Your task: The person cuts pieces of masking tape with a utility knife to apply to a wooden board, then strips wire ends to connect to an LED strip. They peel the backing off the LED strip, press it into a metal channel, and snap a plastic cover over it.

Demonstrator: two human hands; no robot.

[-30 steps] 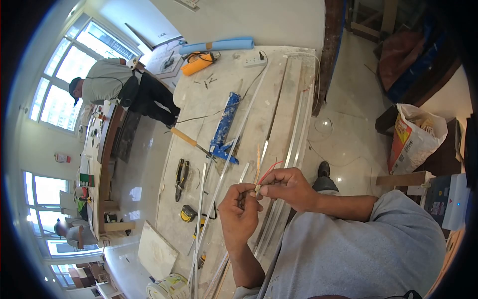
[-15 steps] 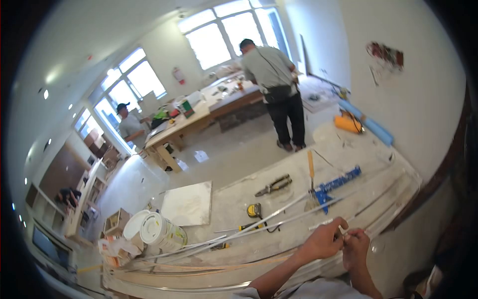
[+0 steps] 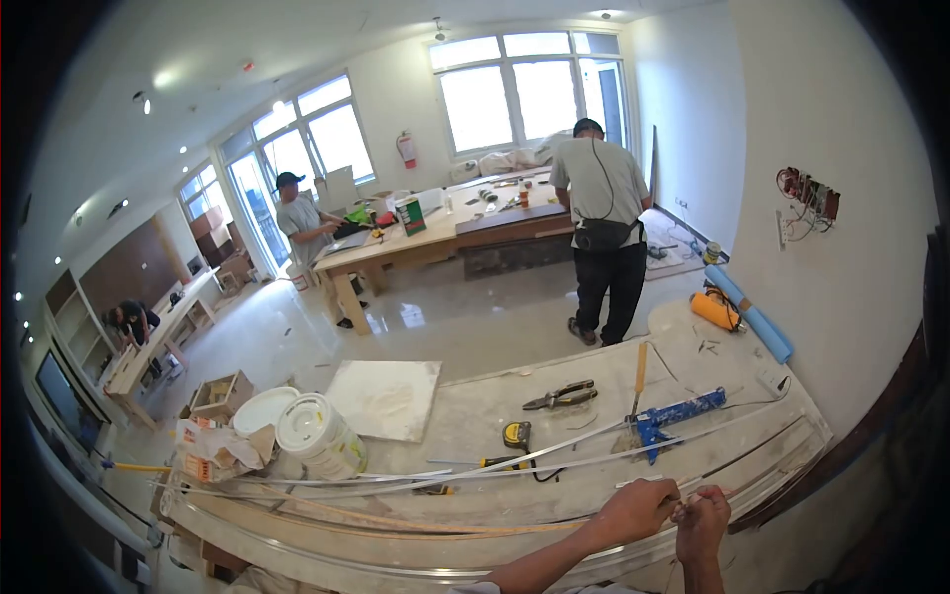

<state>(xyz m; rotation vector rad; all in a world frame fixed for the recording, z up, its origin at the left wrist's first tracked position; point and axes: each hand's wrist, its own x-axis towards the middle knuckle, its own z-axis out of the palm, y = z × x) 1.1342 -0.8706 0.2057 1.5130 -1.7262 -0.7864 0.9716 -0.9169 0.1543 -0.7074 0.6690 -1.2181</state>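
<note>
Over the near edge of the worktable (image 3: 475,401), my left hand (image 3: 641,507) and my right hand (image 3: 703,517) meet at the fingertips. Both hands are closed in a pinch around something small and pale that I cannot make out. Behind them lie long white strips (image 3: 554,447) and a blue caulking gun (image 3: 673,418). A brush with a wooden handle (image 3: 640,376) stands beside the gun. Farther left are pliers (image 3: 561,396), a yellow tape measure (image 3: 517,434) and a screwdriver (image 3: 505,462).
White buckets (image 3: 315,436) and a white board (image 3: 384,398) stand at the left. An orange tool (image 3: 714,311) and a blue roll (image 3: 754,322) lie at the right, near the wall. Several people work at tables beyond; one person (image 3: 604,223) has their back turned.
The view has turned, so the room looks more level and the far people appear farther right. My hands remain together, slightly lower in view, still pinched.
</note>
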